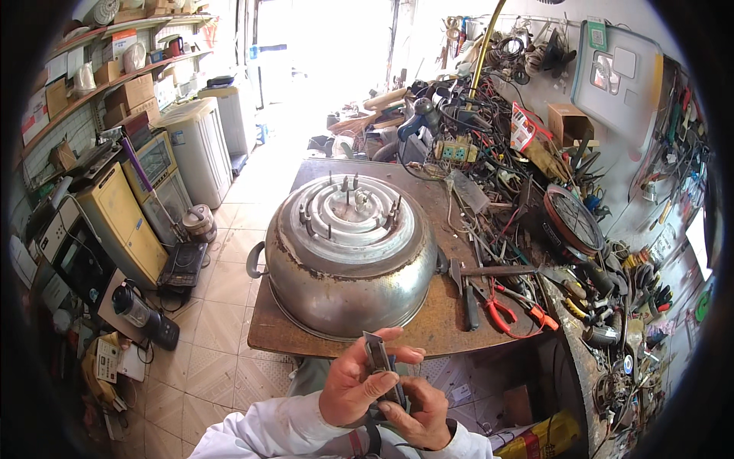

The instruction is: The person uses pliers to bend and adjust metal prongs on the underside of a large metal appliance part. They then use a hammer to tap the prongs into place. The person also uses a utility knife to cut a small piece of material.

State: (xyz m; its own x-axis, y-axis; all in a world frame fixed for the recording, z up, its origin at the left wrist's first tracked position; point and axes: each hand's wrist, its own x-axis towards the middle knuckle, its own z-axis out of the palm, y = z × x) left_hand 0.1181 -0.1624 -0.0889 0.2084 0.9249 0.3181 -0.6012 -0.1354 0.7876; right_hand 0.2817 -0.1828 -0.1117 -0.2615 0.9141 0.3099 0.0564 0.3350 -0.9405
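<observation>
Below the table's front edge, my left hand (353, 386) grips a narrow silver-and-dark metal object (376, 356) upright, with thumb across it. My right hand (420, 413) holds the lower part of the same object, its fingers curled; exactly what the object is, I cannot tell. Just beyond my hands, an upturned round stainless-steel pot (348, 294) with side handles rests on the worn wooden table (267, 329). Its rust-stained underside carries ringed metal (352, 229) with several upright posts. Right of the pot lie a hammer (470, 306) and red-handled pliers (501, 310).
Piled cables, parts and tools (489, 145) crowd the right side, along with a round appliance (573, 222). Appliances, including a yellow cabinet (122, 229) and a blender (145, 314), line the left wall below shelves (115, 84). A tiled floor (222, 275) leads toward a bright doorway.
</observation>
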